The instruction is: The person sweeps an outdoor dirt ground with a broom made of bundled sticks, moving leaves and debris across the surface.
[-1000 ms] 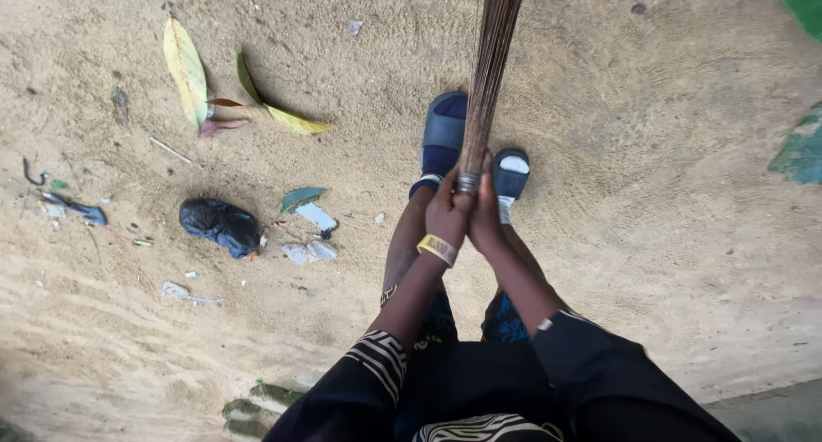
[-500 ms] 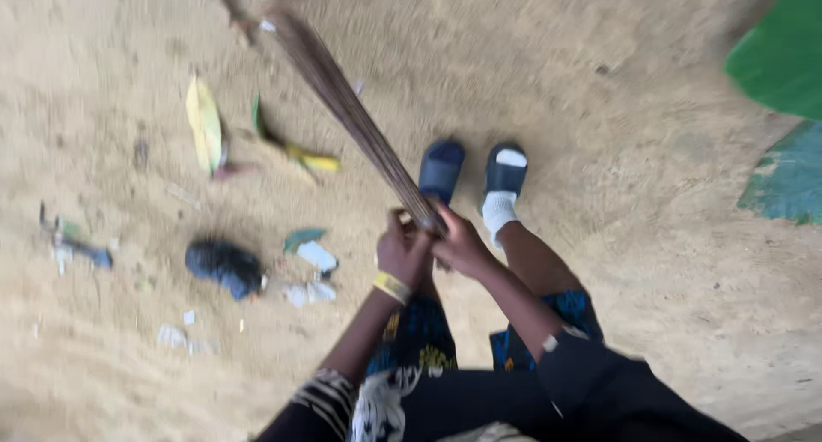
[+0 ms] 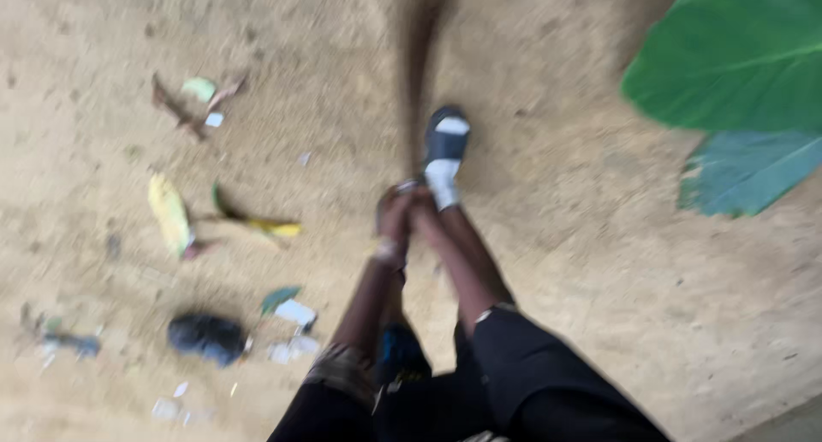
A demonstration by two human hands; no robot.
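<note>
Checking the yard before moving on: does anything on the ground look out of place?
Yes. Litter lies scattered left of the hands gripping the broom: a black bag, pale scraps and fallen yellow leaves on the sand.

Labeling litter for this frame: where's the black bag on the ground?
Head view, lower left: the black bag lies on the sand, left of the person's left forearm, beside small pale scraps and below the yellow leaf.

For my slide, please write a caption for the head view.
Both hands grip a blurred broom over sandy ground strewn with leaves and litter.
</note>
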